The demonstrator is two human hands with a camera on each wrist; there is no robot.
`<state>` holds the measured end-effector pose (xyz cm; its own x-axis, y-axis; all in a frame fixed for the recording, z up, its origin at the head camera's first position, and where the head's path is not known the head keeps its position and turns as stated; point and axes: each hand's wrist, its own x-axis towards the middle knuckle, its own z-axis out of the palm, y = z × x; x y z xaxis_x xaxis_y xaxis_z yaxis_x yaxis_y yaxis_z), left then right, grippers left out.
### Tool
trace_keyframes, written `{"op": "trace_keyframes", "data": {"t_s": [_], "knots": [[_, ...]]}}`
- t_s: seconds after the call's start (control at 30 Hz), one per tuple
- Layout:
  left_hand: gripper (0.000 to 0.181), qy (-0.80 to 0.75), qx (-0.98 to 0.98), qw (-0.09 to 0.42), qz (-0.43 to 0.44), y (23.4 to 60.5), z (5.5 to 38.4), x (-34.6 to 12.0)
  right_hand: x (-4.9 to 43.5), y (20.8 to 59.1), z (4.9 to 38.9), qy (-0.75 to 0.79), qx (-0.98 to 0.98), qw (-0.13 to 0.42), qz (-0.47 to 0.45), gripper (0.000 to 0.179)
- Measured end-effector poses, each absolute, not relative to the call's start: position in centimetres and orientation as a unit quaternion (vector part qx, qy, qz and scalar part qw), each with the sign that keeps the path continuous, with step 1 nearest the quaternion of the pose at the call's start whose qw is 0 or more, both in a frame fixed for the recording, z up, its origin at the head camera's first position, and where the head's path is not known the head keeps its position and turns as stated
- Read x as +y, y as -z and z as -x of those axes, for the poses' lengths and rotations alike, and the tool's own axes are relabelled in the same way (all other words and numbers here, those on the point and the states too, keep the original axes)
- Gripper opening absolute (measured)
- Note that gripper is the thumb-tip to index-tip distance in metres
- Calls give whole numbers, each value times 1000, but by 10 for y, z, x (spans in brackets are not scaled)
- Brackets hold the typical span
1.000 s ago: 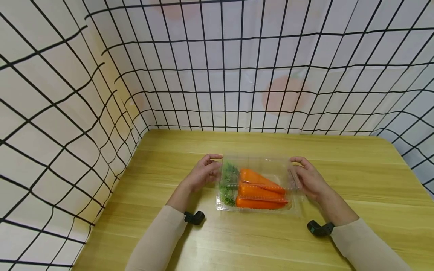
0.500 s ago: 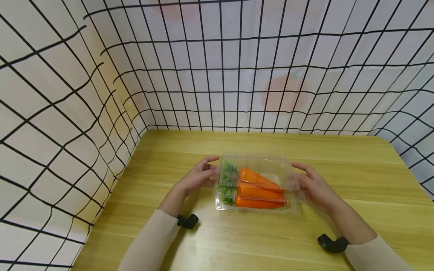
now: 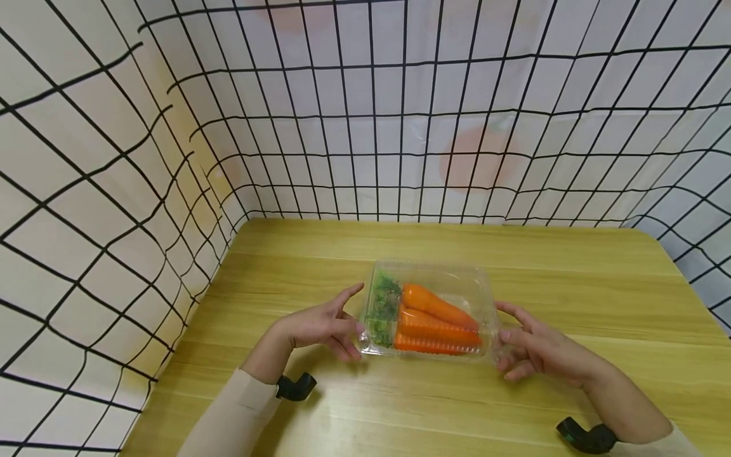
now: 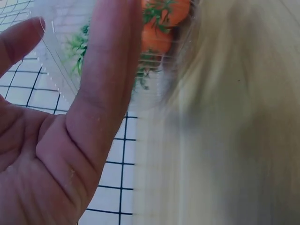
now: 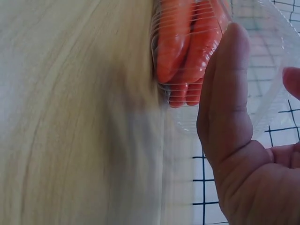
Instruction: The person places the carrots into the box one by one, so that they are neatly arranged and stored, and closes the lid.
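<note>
A clear plastic clamshell box [image 3: 480,279] lies on the table, its hinge side not plain to see. Through it show several orange carrots [image 3: 436,311] and, at the left end, their green leafy tops [image 3: 385,301]. By the box's left front corner is my left hand [image 3: 320,330], index finger stretched out and thumb at the edge. My right hand [image 3: 542,349] is at the right edge, thumb and fingertips beside the wall. Both wrist views show straight fingers against the clear plastic, with no firm grip visible. Whether the lid is fully latched cannot be seen.
The wooden table [image 3: 400,406] extends around the box on all sides. Black-lined grid cloth [image 3: 388,127] hangs behind and at both sides. A small black camera [image 3: 296,386] sits on the left wrist and another black camera [image 3: 585,437] on the right.
Both hands have slid from the box's rear corners toward its front corners, and the wrists have spread apart. The lid's front edge has come down lower over the carrots.
</note>
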<state>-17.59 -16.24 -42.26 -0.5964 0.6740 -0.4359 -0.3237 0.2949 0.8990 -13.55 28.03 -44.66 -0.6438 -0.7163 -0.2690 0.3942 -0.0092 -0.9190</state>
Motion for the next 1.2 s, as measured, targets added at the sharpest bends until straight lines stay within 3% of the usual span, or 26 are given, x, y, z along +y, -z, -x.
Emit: {"op": "trace_keyframes", "data": {"t_s": [0.2,0.47,0.6,0.73,0.93,1.2], "knots": [[99,-596,677,411,-133,429,175,-156,277,448,135,699,589,380,142,74],[93,-624,692,345,-113,441,183,-147,270,454,140,695,662,267,90,79],[93,-637,704,300,-89,444,186,-140,265,457,142,695,679,224,77,73],[91,-658,707,250,-60,449,186,-132,261,461,143,717,665,196,69,54],[84,-678,695,236,-42,455,185,-126,257,466,144,754,628,180,62,43],[83,-687,689,224,-44,458,187,-124,255,472,147,792,572,204,69,38]]}}
